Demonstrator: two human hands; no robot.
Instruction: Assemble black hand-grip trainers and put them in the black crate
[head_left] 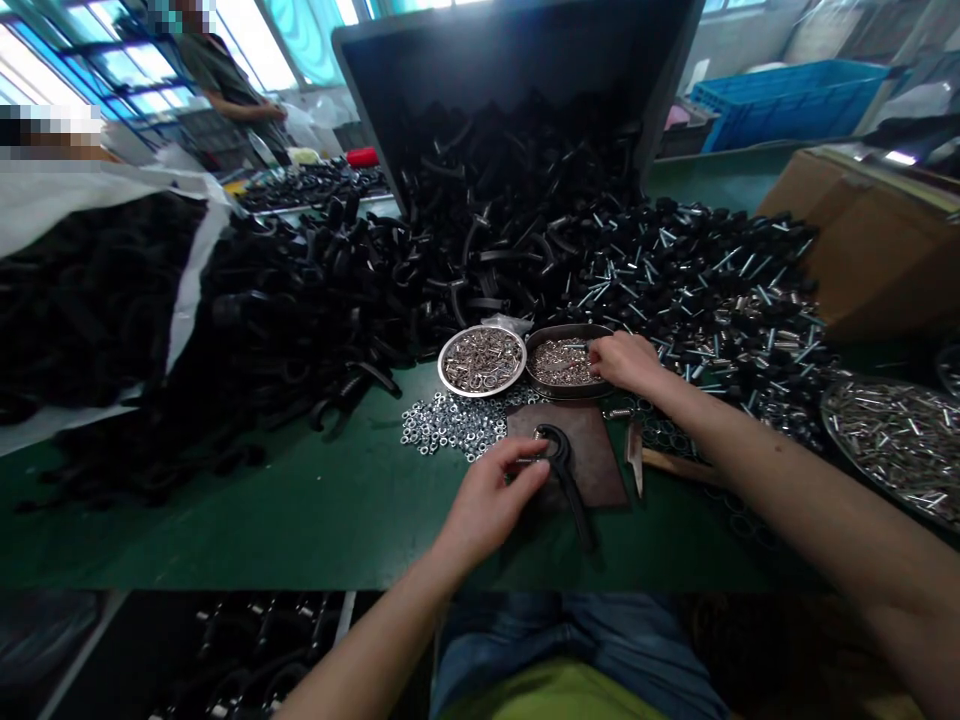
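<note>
My left hand (487, 495) has its thumb and index finger closed at the ring end of a black plastic clamp with a long handle (574, 500). A small bit of metal shows at the ring beside the fingertips. The clamp lies over a brown metal plate (604, 470) on the green table. My right hand (624, 360) reaches into a dark oval dish (534, 385) of tiny metal parts, fingertips pressed together among them; what they pinch is hidden. Left of that dish stands a round silver bowl (442, 380) of small metal pins.
Loose nuts (442, 425) lie before the bowls. A hammer (675, 466) rests right of the plate. Black parts (337, 290) pile up leftward and behind, spilling from a grey bin (525, 50). Bolts with black heads (697, 260), a cardboard box (870, 235) and a pin tray (892, 440) stand right.
</note>
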